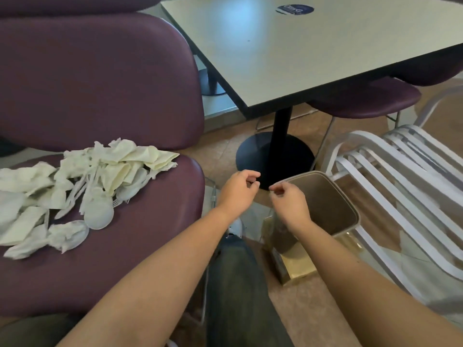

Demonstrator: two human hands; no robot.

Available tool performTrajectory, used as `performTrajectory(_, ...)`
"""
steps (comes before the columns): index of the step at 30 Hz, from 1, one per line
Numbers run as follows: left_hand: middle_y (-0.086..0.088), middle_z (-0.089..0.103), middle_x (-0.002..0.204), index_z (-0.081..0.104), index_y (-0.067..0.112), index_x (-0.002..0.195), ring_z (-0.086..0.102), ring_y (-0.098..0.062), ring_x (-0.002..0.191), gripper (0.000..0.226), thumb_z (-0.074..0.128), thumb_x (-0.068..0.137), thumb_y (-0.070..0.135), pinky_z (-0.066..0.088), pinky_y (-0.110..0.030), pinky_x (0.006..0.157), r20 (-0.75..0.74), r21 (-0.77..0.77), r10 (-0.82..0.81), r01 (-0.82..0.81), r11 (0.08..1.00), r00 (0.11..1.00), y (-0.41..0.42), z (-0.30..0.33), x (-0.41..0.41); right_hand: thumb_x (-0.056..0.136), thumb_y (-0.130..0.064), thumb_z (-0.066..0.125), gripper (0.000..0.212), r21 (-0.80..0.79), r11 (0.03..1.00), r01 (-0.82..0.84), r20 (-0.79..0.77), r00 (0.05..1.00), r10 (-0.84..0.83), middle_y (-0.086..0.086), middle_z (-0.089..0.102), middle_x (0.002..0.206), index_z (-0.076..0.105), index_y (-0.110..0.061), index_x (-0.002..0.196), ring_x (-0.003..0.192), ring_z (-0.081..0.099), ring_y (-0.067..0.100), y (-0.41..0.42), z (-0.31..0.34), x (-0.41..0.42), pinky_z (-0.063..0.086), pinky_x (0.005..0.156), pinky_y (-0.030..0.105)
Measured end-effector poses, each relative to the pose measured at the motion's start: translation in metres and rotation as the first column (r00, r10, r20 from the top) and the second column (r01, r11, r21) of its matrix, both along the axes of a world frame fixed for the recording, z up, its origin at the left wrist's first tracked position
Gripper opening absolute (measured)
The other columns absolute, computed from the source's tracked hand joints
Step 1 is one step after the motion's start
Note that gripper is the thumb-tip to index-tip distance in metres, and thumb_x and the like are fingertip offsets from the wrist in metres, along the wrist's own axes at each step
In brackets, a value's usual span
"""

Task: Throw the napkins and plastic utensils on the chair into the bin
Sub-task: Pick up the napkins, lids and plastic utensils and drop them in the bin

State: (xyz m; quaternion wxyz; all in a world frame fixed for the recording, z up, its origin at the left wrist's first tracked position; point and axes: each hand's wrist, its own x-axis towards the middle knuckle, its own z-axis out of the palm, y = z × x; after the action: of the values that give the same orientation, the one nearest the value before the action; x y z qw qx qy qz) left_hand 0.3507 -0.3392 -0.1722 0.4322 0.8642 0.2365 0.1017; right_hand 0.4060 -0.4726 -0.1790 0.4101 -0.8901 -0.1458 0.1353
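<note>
Now | napkins point(75, 169) and plastic utensils point(97, 209) lie piled on chair point(155, 221) | bin point(325, 196) on floor, right of chair | left hand point(238, 191) and right hand point(290, 201) loosely curled, holding nothing, beside bin rim

Chair seat point(140, 246) — napkins point(140, 156) (crumpled), utensils point(97, 209)

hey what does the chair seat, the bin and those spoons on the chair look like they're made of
Chair seat: likely vinyl over padding, smooth purple with a soft sheen. Bin: probably plastic, matte tan-grey inside with a thin rim. Spoons: thin white plastic, slightly translucent.
</note>
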Motion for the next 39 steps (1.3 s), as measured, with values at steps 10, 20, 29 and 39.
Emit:
performTrajectory(10,0.015,0.065,0.105,0.065,0.031,0.108,0.061,-0.006,0.096,0.018,0.058,0.093,0.027,0.048,-0.028,0.087,-0.020,0.090,0.304,-0.302,0.949,0.952,0.109,0.030,-0.116,0.088,-0.016,0.062,0.013,0.050,0.970,-0.236,0.030,0.972,0.235,0.000,0.069,0.099,0.071,-0.019,0.097,0.092,0.063,0.015,0.113,0.023,-0.079,0.051,0.084,0.031)
performTrajectory(20,-0.002,0.059,0.121,0.062,0.028,0.117,0.052,-0.024,0.116,0.029,0.062,0.088,0.023,0.047,-0.043,0.096,-0.171,0.292,0.570,-0.511,0.808,0.804,0.187,0.013,-0.220,0.091,-0.040,0.060,0.019,-0.008,0.940,-0.342,-0.032,0.939,0.342,-0.005,0.070,0.094,0.068,-0.023,0.090,0.092,0.063,0.017,0.195,0.023,-0.140,0.053,0.081,0.037)
performTrajectory(29,-0.010,0.044,0.141,0.036,0.018,0.138,0.033,-0.028,0.133,0.071,0.069,0.082,0.047,0.028,-0.038,0.105,-0.319,0.439,0.685,-0.538,0.719,0.655,0.223,-0.009,-0.246,0.089,-0.047,0.056,0.028,-0.222,0.901,-0.372,-0.031,0.926,0.375,-0.001,0.066,0.112,0.069,-0.027,0.105,0.109,0.059,0.025,0.252,0.002,-0.158,0.046,0.095,0.039)
performTrajectory(39,-0.002,0.053,0.130,0.041,0.023,0.132,0.043,-0.023,0.124,0.066,0.074,0.079,0.046,0.031,-0.034,0.098,-0.200,0.515,0.692,-0.526,0.677,0.694,0.225,-0.019,-0.246,0.094,-0.058,0.034,0.058,-0.500,0.803,-0.325,-0.080,0.940,0.330,0.010,0.044,0.141,0.061,-0.014,0.122,0.129,0.035,0.032,0.307,-0.001,-0.161,0.022,0.105,0.046)
